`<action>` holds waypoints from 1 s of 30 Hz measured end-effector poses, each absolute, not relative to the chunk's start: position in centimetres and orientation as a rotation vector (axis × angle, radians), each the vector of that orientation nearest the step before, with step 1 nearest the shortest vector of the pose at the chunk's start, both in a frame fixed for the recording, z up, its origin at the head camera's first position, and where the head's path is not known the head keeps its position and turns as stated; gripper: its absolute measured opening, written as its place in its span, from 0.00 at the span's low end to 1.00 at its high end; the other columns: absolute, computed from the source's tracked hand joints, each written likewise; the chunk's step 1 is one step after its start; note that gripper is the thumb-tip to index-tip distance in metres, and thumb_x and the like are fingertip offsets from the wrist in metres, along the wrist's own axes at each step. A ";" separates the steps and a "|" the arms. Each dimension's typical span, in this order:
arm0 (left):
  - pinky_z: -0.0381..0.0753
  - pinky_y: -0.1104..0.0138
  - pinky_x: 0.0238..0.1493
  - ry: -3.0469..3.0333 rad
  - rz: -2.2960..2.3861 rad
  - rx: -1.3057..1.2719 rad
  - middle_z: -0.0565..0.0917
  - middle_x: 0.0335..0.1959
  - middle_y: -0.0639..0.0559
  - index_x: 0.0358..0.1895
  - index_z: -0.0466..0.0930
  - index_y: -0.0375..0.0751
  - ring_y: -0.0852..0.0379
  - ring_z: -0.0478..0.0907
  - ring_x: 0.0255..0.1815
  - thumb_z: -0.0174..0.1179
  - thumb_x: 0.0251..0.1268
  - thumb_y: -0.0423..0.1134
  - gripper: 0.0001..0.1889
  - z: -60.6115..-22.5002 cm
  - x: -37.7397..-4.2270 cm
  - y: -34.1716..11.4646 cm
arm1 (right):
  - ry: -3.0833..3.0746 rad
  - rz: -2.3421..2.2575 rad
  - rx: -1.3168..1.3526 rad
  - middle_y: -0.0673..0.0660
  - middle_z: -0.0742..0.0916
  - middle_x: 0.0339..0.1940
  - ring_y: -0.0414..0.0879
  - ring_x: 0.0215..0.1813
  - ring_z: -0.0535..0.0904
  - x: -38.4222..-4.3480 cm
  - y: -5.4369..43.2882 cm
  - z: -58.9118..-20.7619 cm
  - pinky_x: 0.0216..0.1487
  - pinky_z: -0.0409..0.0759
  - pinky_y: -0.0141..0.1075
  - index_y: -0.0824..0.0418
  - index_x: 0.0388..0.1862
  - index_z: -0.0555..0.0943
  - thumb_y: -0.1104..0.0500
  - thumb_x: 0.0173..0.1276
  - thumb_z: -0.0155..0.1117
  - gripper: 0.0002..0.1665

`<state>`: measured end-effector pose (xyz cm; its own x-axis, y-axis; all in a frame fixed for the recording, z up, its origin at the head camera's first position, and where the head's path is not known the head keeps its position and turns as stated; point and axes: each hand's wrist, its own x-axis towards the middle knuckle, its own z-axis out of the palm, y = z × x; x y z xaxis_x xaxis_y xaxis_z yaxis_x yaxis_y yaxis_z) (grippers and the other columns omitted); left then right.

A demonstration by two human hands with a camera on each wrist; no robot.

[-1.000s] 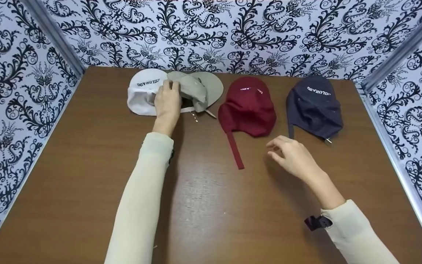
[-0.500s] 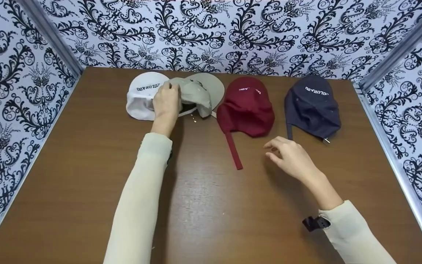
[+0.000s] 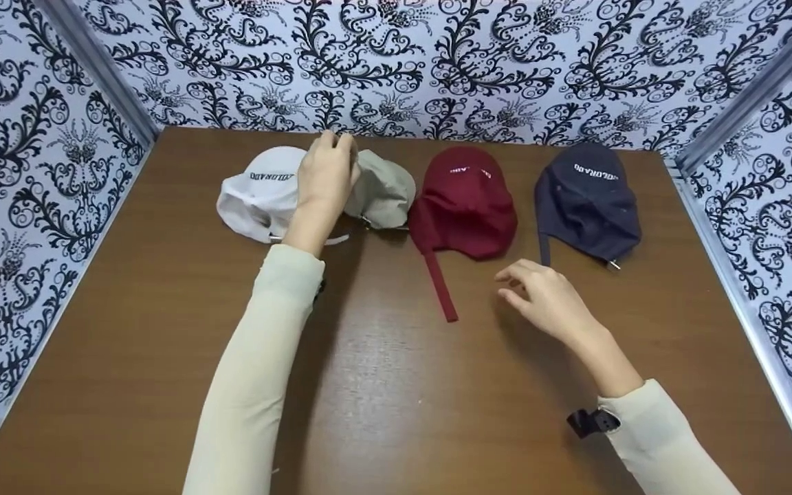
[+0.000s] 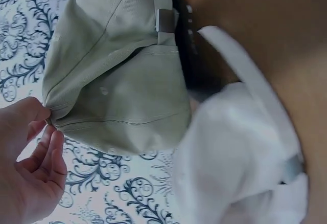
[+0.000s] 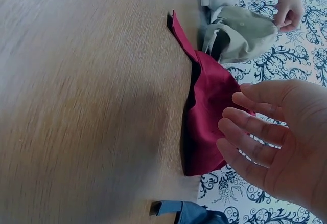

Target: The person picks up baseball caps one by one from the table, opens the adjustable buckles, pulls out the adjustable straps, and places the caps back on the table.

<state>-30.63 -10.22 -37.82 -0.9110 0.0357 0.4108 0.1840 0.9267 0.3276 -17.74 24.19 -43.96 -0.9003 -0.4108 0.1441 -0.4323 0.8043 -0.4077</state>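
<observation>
In the left wrist view my left hand (image 4: 38, 157) pinches the top of a khaki baseball cap (image 4: 122, 75) between thumb and fingertips, pulling its crown into a point. The head view has this left hand (image 3: 327, 172) over the gap between the khaki cap (image 3: 382, 189) and a white cap (image 3: 265, 189) with dark lettering, hiding parts of both. My right hand (image 3: 544, 295) hovers over the table in front of a red cap (image 3: 468, 199) and holds nothing. Its fingers (image 5: 250, 127) are spread and loosely bent in the right wrist view.
A navy cap (image 3: 588, 199) lies at the right of the row, its strap toward me. The red cap's loose strap (image 3: 442, 285) stretches forward on the brown wooden table (image 3: 396, 385). Patterned walls (image 3: 396, 69) enclose the back and both sides.
My left hand has risen and shifted right, pulling the khaki cap's crown upward. The white cap has turned and slid left and nearer me. My right hand stays nearly still.
</observation>
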 end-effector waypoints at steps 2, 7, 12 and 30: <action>0.81 0.55 0.56 -2.690 -0.512 -0.160 0.80 0.51 0.41 0.49 0.77 0.40 0.43 0.78 0.53 0.58 0.68 0.38 0.10 -37.3 -30.4 -10.2 | -2.938 0.687 0.688 0.55 0.88 0.43 0.51 0.43 0.89 -17.7 24.2 -44.0 0.45 0.86 0.47 0.60 0.46 0.85 0.60 0.66 0.68 0.11; 0.81 0.55 0.57 -2.671 -0.533 -0.171 0.79 0.51 0.40 0.49 0.77 0.37 0.42 0.78 0.53 0.56 0.68 0.39 0.11 -35.6 -29.6 -10.3 | -2.939 0.711 0.684 0.56 0.88 0.43 0.52 0.43 0.88 -17.6 24.1 -44.1 0.45 0.86 0.47 0.61 0.46 0.85 0.61 0.66 0.69 0.11; 0.81 0.55 0.58 -2.700 -0.558 -0.196 0.78 0.50 0.41 0.48 0.76 0.37 0.43 0.77 0.53 0.56 0.68 0.39 0.11 -33.6 -28.4 -10.4 | -2.943 0.751 0.679 0.57 0.88 0.44 0.52 0.44 0.88 -17.4 23.9 -44.0 0.46 0.86 0.47 0.61 0.46 0.85 0.60 0.66 0.69 0.11; 0.81 0.59 0.54 -2.844 -0.702 -0.272 0.80 0.48 0.47 0.47 0.79 0.42 0.49 0.79 0.49 0.61 0.64 0.43 0.12 -30.4 -23.9 -8.9 | -2.783 1.241 0.640 0.59 0.87 0.49 0.52 0.49 0.85 -17.8 20.5 -44.8 0.50 0.85 0.48 0.63 0.50 0.84 0.66 0.68 0.65 0.13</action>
<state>-23.88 -8.87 -30.43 -0.9632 0.1297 0.2356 0.2244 0.8704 0.4383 -17.76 20.49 -44.80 -0.9151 -0.3564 0.1888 -0.3786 0.5978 -0.7066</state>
